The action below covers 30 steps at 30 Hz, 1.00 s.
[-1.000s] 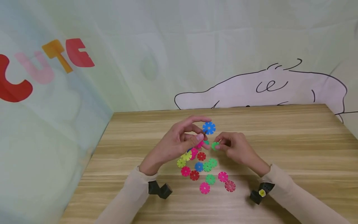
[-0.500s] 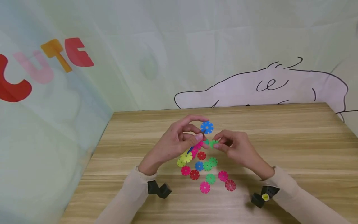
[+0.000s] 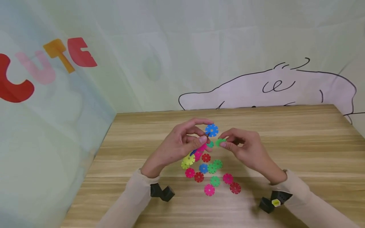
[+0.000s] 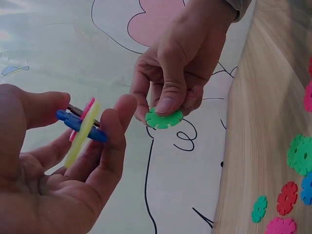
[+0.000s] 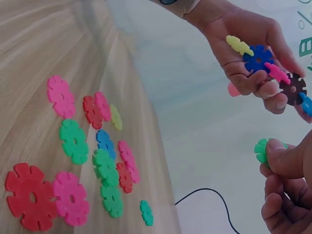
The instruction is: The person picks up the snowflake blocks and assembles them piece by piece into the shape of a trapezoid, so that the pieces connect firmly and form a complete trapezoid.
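Observation:
My left hand (image 3: 181, 142) holds a chain of notched snowflake discs slotted together above the table. In the right wrist view the chain runs from a yellow disc (image 5: 238, 45) through a dark blue disc (image 5: 258, 61), a pink disc (image 5: 277, 73) and a brown disc (image 5: 292, 92) to a light blue disc (image 5: 306, 104). Thumb and fingers pinch it around the brown disc. My right hand (image 3: 249, 147) pinches a loose green disc (image 4: 164, 119) between thumb and index finger. A small gap separates that disc from the chain's light blue end.
Several loose discs lie on the wooden table (image 3: 137, 202) below the hands, among them a red disc (image 3: 235, 188), a pink disc (image 3: 209, 190) and a blue disc (image 3: 203, 168). Some overlap. A printed curtain (image 3: 154, 47) stands behind the table's far edge.
My right hand first came left toward the chain, then drew slightly back right and up. The green disc is now tilted flatter. My left hand has barely moved.

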Each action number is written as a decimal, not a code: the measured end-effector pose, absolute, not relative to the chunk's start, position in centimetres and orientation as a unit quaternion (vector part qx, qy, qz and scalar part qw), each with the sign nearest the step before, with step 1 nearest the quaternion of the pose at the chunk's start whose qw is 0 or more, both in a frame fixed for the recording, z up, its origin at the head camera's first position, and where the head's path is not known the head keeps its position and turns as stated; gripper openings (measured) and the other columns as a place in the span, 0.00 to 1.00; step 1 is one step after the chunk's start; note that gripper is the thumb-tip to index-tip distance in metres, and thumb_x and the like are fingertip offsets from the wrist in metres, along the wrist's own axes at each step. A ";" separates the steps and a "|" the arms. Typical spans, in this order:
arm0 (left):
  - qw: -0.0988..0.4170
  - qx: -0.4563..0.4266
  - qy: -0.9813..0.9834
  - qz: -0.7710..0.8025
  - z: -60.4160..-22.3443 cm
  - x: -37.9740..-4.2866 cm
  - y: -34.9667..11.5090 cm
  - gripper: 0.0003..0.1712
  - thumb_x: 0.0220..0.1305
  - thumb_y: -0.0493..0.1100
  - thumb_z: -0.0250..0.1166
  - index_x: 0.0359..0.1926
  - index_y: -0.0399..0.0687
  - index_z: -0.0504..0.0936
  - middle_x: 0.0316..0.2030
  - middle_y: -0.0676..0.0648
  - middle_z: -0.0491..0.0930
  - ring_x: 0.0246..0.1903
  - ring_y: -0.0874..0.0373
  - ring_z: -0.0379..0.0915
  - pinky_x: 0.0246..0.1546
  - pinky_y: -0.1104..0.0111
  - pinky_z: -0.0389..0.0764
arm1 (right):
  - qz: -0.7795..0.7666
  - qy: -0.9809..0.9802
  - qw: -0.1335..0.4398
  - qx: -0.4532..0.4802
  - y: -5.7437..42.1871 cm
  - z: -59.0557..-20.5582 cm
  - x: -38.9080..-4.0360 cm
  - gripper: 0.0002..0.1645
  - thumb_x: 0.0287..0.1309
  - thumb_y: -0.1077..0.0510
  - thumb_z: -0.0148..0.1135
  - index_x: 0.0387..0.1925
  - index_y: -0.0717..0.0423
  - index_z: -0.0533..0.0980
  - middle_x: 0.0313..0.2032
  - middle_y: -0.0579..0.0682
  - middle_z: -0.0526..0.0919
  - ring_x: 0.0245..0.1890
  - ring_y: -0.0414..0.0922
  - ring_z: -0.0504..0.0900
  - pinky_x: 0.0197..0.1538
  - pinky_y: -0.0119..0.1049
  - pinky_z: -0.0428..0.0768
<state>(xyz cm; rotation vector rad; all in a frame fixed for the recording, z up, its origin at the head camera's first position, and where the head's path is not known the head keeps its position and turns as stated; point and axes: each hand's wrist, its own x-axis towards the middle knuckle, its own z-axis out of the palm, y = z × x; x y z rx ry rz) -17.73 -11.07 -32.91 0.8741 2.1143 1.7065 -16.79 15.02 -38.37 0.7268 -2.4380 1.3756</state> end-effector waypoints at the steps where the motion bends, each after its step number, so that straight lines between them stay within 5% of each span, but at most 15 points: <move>1: 0.145 0.302 0.733 0.592 -32.9 -17.7 -11.1 0.27 0.78 0.37 0.64 0.74 0.52 0.75 0.48 0.39 0.87 0.45 0.50 0.93 0.49 0.56 0.92 | 0.472 -0.835 0.131 0.251 15.1 -38.3 -16.8 0.11 0.60 0.66 0.78 0.42 0.51 0.88 0.25 0.45 0.86 0.22 0.36 0.76 0.26 0.30 0.77; 10: 0.152 0.291 0.744 0.582 -33.0 -17.8 -11.2 0.27 0.78 0.36 0.63 0.74 0.52 0.75 0.49 0.40 0.87 0.45 0.51 0.92 0.47 0.49 0.92 | 0.483 -0.824 0.154 0.254 15.3 -37.5 -16.7 0.12 0.59 0.68 0.77 0.42 0.52 0.88 0.27 0.44 0.88 0.22 0.36 0.77 0.27 0.28 0.77; 17: 0.157 0.297 0.743 0.578 -33.1 -17.8 -11.2 0.27 0.78 0.36 0.63 0.74 0.51 0.75 0.50 0.39 0.86 0.44 0.51 0.92 0.38 0.67 0.89 | 0.488 -0.819 0.166 0.252 15.4 -37.1 -16.5 0.13 0.58 0.69 0.78 0.42 0.52 0.89 0.27 0.45 0.88 0.23 0.36 0.77 0.28 0.28 0.77; 30: 0.151 0.312 0.745 0.570 -33.4 -17.9 -11.1 0.27 0.77 0.36 0.63 0.73 0.50 0.77 0.50 0.40 0.86 0.42 0.51 0.91 0.39 0.65 0.89 | 0.517 -0.793 0.185 0.265 15.5 -36.1 -16.5 0.16 0.56 0.74 0.76 0.41 0.54 0.89 0.29 0.47 0.90 0.25 0.35 0.78 0.29 0.27 0.77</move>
